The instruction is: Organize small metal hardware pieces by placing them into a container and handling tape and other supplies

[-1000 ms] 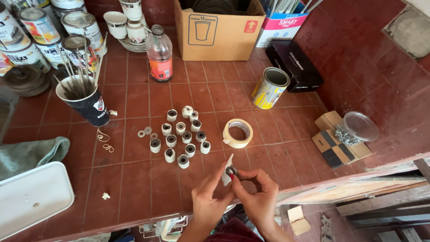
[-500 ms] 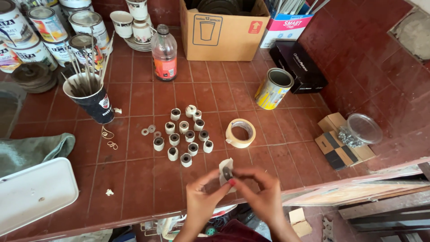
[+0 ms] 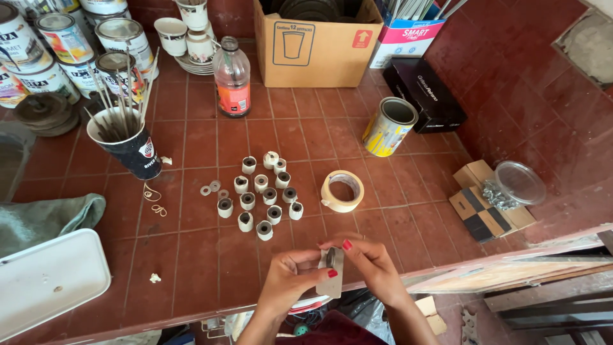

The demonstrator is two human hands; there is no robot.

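Observation:
Near the front edge of the red tiled counter, my left hand (image 3: 288, 281) and my right hand (image 3: 370, 265) meet over a small flat grey piece (image 3: 333, 273) with a dark round part on it. Both hands pinch it between fingertips, left from below and right from above. Just beyond my hands lies a cluster of several short white spools (image 3: 263, 195) with dark centres, standing upright. A roll of beige tape (image 3: 342, 190) lies flat to their right. A couple of metal washers (image 3: 211, 188) sit left of the spools.
A dark cup of thin sticks (image 3: 131, 144) stands at left, with paint tins (image 3: 60, 45) behind. A plastic bottle (image 3: 232, 76), cardboard box (image 3: 316, 41), yellow tin (image 3: 389, 126), black box (image 3: 424, 94) and small boxes with a clear lid (image 3: 495, 198) ring the counter. A white tray (image 3: 48, 278) lies front left.
The view has shifted slightly, so the counter objects sit higher in frame. My hands drew closer to me with the small piece, which now shows its flat grey face.

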